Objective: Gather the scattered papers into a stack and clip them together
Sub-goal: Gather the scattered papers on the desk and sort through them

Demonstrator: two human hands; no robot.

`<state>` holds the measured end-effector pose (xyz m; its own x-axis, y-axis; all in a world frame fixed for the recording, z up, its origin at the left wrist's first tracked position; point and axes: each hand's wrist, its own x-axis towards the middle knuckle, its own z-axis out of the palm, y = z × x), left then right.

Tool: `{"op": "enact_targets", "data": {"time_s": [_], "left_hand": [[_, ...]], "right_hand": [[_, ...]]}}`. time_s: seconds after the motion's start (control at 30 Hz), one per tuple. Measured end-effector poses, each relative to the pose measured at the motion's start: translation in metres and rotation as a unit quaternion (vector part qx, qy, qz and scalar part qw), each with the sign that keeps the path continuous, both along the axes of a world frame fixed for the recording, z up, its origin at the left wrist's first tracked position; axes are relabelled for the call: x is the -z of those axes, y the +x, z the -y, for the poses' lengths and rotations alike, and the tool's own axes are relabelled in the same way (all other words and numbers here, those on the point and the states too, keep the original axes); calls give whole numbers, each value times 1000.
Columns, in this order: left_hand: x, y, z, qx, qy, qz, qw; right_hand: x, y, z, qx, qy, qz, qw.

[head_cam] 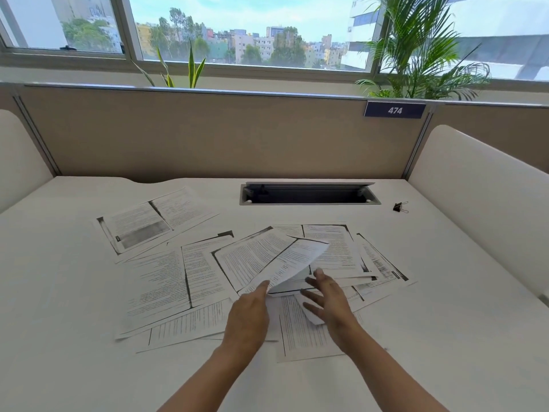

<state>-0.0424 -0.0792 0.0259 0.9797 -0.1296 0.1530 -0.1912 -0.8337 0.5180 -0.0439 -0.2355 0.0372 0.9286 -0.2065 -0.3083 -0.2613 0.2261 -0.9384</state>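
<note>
Left hand (248, 315) pinches a lifted sheet (285, 260), right hand (326, 298) with fingers spread beside it; papers (166, 278) strewn this side of the cable hatch (309, 194), binder clip (400, 207) to its right. One-edge grip: sheet could buckle, slip.

A dark blue plate (394, 110) fixed to the top of the beige partition (225, 135) read "474" in white numerals. The printed text on the scattered papers (160, 281) was too blurred to read.
</note>
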Motion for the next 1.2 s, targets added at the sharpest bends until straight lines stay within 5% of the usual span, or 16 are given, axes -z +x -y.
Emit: {"op": "enact_targets", "data": {"time_s": [0.17,0.37,0.73,0.97,1.2], "left_hand": [[-9,-9,22,62,-67,-62,994],[-1,-14,21,140,-110,-208,962],[11,18,-58,-80,-134,-82,984],[22,35,-119,-195,-75,-57,976],[30,41,-141,-76,55,-178,980]], "right_hand": [[-1,-11,-22,-103,-42,-2,994],[12,-4,-8,-9,-107,-58,993],[25,1,42,31,-253,-73,964],[35,4,63,29,-250,-95,963],[44,6,67,26,-235,-101,966]]}}
